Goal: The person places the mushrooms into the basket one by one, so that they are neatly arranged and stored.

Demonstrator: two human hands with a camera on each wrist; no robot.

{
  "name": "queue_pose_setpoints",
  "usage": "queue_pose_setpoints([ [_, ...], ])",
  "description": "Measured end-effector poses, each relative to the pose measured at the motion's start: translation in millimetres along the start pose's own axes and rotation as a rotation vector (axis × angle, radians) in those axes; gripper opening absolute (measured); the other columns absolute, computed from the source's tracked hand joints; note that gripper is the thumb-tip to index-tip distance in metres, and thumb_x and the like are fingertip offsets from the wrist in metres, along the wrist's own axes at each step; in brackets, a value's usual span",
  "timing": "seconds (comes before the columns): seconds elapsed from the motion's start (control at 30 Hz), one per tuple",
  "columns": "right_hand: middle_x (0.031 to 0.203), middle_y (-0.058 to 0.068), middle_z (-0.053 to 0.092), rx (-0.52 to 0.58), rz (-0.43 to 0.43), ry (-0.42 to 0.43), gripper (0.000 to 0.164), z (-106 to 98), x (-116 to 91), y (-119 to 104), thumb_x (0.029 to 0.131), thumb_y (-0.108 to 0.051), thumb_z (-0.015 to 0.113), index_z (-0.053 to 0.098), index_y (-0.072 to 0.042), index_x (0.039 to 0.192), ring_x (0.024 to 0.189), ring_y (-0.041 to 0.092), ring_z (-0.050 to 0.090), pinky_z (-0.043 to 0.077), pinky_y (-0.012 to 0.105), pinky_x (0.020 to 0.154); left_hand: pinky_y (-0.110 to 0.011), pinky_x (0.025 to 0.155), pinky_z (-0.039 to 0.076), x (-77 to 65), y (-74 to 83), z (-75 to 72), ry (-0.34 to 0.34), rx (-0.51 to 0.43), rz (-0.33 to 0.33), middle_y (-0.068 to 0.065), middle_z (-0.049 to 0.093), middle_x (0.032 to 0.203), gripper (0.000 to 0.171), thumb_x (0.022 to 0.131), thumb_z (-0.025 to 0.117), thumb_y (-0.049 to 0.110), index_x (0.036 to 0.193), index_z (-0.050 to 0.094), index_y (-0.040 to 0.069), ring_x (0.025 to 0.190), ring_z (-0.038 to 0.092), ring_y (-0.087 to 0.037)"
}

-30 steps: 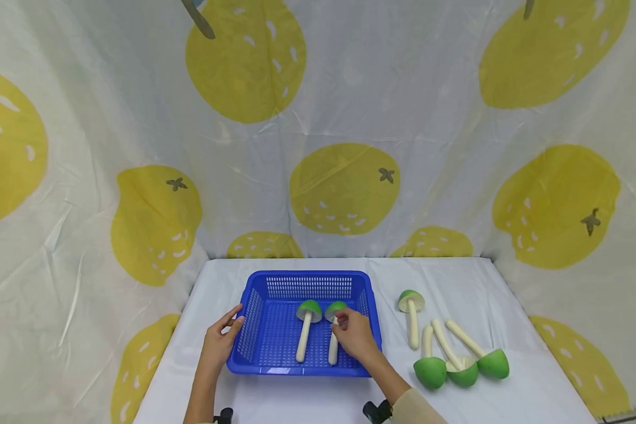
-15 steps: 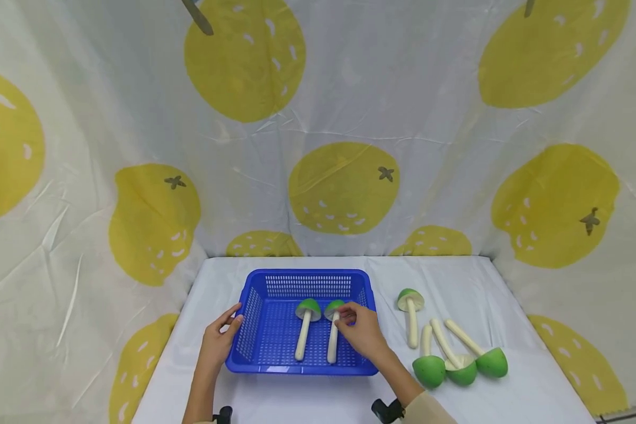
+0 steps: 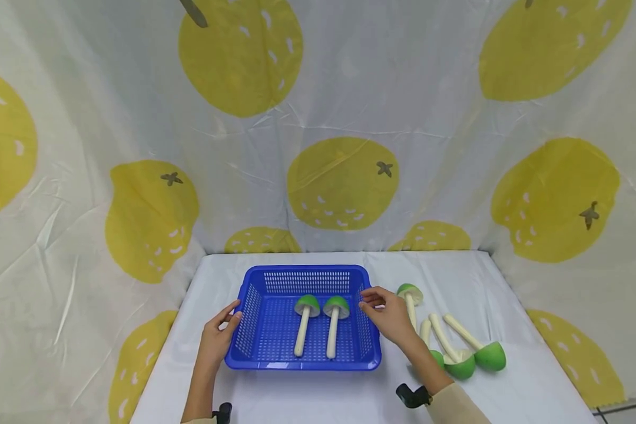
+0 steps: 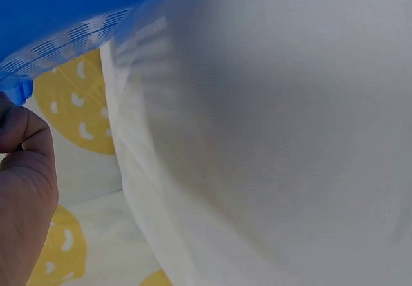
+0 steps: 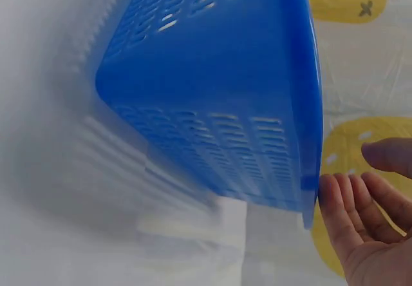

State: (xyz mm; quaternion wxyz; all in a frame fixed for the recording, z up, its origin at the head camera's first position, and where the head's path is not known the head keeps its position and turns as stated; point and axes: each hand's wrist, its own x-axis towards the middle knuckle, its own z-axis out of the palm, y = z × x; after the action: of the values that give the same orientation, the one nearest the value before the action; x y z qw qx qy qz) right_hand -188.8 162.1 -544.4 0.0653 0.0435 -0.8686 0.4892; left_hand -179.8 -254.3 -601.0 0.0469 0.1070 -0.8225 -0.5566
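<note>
A blue plastic basket [image 3: 302, 365] stands on the white-covered table in the head view. Two toy mushrooms with green caps and cream stems, one on the left [image 3: 304, 330] and one on the right [image 3: 332, 333], lie side by side inside, caps away from me. My left hand [image 3: 216, 338] grips the basket's left rim between thumb and fingers; the left wrist view catches only part of that hand [image 4: 26, 176]. Just over the right rim, my right hand [image 3: 391, 315] holds nothing, its fingers loosely bent. In the right wrist view its fingertips [image 5: 329, 181] are at the rim; whether they touch is unclear.
Right of the basket lie several more mushrooms, including a far one [image 3: 410, 292], partly behind my right hand, and two with caps toward me, the middle [image 3: 460, 367] and the rightmost [image 3: 490, 357]. A lemon-print curtain [image 3: 344, 182] rises behind the table.
My right hand has let go of the right mushroom in the basket and moved right, to the rim. The left hand stays at the left rim.
</note>
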Motion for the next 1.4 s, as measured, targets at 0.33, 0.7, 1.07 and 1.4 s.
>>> queue_pose_setpoints([
  [0.33,0.095,0.009,0.074,-0.038,-0.001,0.064,0.022,-21.2,5.9,19.7,0.09,-0.012,0.08,0.074,-0.005,0.109,0.087,0.017,0.071,0.059,0.022,0.074,-0.025,0.063,0.053,-3.5,2.5,-4.6,0.009,0.0,-0.014,-0.011,0.064,0.104,0.048,0.099,0.067,0.043,0.142,0.064,0.023,0.068,0.064,-0.013],
  [0.7,0.098,0.009,0.075,-0.067,0.04,0.087,0.024,-38.1,5.1,40.0,0.091,-0.014,0.08,0.074,-0.005,0.112,0.09,0.021,0.072,0.055,0.015,0.074,-0.025,0.063,0.054,-2.0,3.7,-2.3,-0.007,-0.035,-0.003,-0.013,0.064,0.103,0.048,0.099,0.068,0.043,0.142,0.064,0.022,0.068,0.065,-0.012],
  [1.07,0.099,0.012,0.076,-0.115,0.044,0.138,0.024,-54.3,9.2,61.5,0.091,-0.013,0.079,0.074,-0.002,0.112,0.089,0.022,0.073,0.054,0.014,0.073,-0.026,0.063,0.054,1.7,2.0,-0.8,-0.023,-0.056,-0.011,-0.015,0.064,0.106,0.047,0.098,0.069,0.043,0.141,0.065,0.024,0.069,0.065,-0.014],
  [1.4,0.097,0.012,0.077,-0.155,0.06,0.163,0.026,-62.8,1.5,81.4,0.089,-0.012,0.08,0.075,-0.002,0.112,0.082,0.01,0.071,0.052,0.012,0.071,-0.024,0.067,0.054,0.6,2.1,-1.2,-0.012,-0.004,-0.011,-0.014,0.065,0.107,0.049,0.099,0.067,0.045,0.143,0.064,0.023,0.077,0.063,-0.013],
])
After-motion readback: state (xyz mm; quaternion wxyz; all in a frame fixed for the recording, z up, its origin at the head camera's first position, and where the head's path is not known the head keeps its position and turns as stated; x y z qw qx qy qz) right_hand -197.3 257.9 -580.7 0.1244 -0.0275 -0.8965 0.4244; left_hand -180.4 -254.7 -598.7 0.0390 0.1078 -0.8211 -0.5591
